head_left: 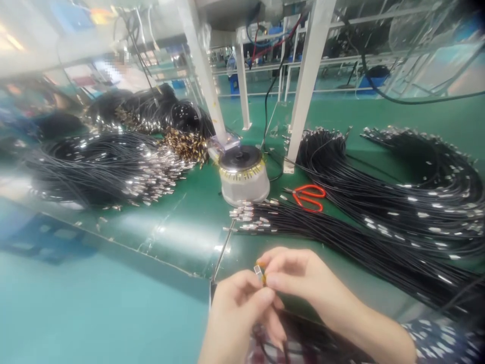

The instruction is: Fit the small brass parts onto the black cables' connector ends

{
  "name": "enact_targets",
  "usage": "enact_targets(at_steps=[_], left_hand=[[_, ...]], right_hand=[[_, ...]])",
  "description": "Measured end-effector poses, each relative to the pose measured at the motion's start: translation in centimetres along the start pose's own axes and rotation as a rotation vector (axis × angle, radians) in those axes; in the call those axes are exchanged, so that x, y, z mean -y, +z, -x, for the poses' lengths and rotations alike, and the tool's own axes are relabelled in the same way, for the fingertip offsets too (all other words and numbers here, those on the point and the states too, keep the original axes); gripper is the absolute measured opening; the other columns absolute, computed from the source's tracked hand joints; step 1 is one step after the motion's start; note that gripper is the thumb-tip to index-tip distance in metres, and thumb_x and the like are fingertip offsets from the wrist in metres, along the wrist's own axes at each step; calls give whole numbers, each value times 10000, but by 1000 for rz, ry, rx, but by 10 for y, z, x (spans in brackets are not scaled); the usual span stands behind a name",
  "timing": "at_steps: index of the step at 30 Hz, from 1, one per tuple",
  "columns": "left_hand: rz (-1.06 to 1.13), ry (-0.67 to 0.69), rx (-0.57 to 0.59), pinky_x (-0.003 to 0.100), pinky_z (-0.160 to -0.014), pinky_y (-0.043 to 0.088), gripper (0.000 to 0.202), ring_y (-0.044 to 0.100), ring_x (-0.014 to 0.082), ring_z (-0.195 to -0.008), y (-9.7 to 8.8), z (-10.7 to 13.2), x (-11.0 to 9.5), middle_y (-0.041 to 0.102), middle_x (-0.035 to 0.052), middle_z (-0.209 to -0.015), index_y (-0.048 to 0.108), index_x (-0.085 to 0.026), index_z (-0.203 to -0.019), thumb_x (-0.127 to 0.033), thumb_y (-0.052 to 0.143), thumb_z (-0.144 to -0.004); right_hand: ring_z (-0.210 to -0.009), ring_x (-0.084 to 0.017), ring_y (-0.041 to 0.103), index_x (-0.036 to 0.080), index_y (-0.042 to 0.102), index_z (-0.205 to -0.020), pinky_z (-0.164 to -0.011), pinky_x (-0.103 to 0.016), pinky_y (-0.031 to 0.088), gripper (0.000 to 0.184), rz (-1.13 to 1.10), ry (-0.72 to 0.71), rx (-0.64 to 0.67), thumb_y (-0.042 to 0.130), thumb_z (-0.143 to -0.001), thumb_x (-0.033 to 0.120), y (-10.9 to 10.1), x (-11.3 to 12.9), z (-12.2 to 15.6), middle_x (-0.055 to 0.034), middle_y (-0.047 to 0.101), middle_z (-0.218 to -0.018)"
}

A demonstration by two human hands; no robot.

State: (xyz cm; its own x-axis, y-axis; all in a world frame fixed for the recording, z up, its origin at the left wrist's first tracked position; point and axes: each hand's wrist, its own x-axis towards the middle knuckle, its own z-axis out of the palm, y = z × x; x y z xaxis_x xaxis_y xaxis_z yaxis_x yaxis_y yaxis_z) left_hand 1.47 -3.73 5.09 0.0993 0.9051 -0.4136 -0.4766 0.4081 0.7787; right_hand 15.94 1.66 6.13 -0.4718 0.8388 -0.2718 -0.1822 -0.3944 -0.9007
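Observation:
At the lower centre of the head view my two hands meet around a small silver cable connector (258, 271). My left hand (242, 303) has its thumb and fingers closed on the connector end; a black cable (285, 349) hangs below. On the other side, my right hand (293, 273) pinches a small amber strip (264, 278), probably tape, against the connector. How far the strip wraps round is hidden by the fingers. Beyond my hands stands a round white tape dispenser (244, 177) with a black top and yellow strips along its rim.
Red-handled scissors (308, 197) lie right of the dispenser. Black cable bundles (341, 237) with silver ends spread to the right, another large bundle (94, 162) to the left. White posts (310, 76) rise from the green table (170, 232). A blurred person sits at the far left.

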Motion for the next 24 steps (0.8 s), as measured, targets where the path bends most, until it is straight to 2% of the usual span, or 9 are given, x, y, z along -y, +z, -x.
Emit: enact_targets(at_steps=[9, 16, 24], left_hand=[[6, -22, 29, 218, -365, 510, 219, 614, 132, -367, 0, 1, 1, 703, 45, -582, 639, -122, -689, -284, 776, -741], [4, -25, 37, 222, -367, 519, 187, 598, 127, -341, 2, 2, -2, 689, 43, -517, 656, -118, -670, -251, 739, -773], [-7, -20, 27, 211, -373, 510, 193, 605, 128, -349, 2, 3, -2, 691, 51, -524, 662, -109, -661, -249, 748, -763]], right_hand=[[-835, -192, 600, 170, 681, -611, -764, -338, 457, 207, 117, -45, -23, 787, -678, 335, -1, 1, 0, -74, 652, -973], [-813, -190, 596, 170, 665, -594, -824, -371, 429, 218, 163, -31, -50, 761, -683, 344, 3, 7, 3, -70, 645, -961], [-661, -135, 573, 161, 651, -595, -656, -313, 467, 250, 135, -48, -43, 763, -692, 362, 4, 6, 4, -71, 642, -961]])
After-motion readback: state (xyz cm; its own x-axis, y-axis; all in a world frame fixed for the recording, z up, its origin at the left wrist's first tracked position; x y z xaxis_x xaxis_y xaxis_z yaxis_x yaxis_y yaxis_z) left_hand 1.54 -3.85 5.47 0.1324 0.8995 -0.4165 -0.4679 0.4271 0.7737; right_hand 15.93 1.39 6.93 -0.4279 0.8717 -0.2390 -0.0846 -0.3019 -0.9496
